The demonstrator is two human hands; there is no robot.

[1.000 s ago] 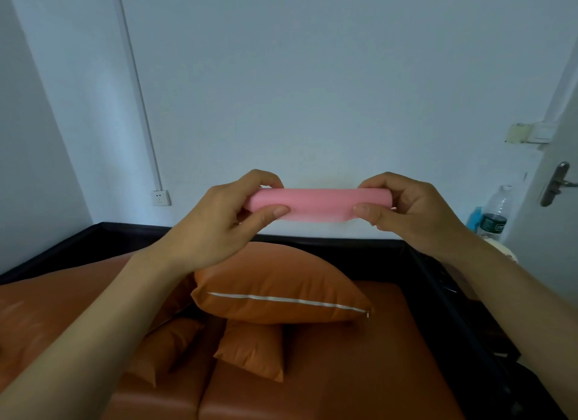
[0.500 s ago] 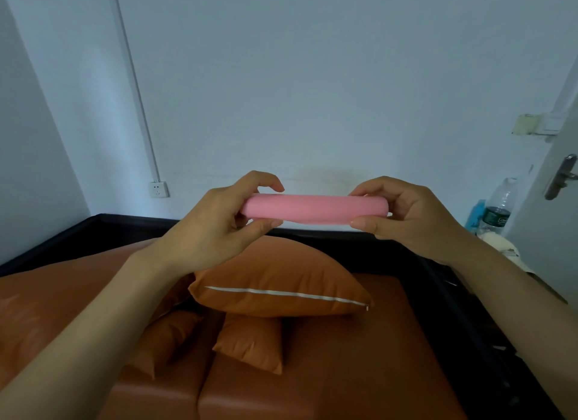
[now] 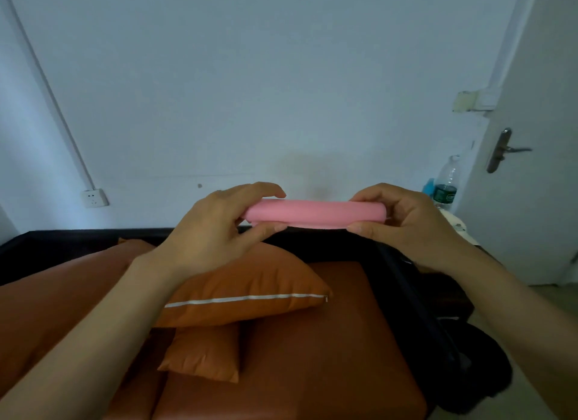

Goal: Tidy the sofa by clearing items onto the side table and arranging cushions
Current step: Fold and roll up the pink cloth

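Since the earlier frame we have lowered the pink roll slightly; it lies level above the sofa. Our left hand grasps its left end, our right hand its right end, above the large cushion.

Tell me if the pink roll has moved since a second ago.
Yes: the pink roll has shifted right, away from the wall socket, toward the water bottle.

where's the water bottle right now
In the head view the water bottle stands upright at the far right, against the wall just left of the door, beyond the right hand.
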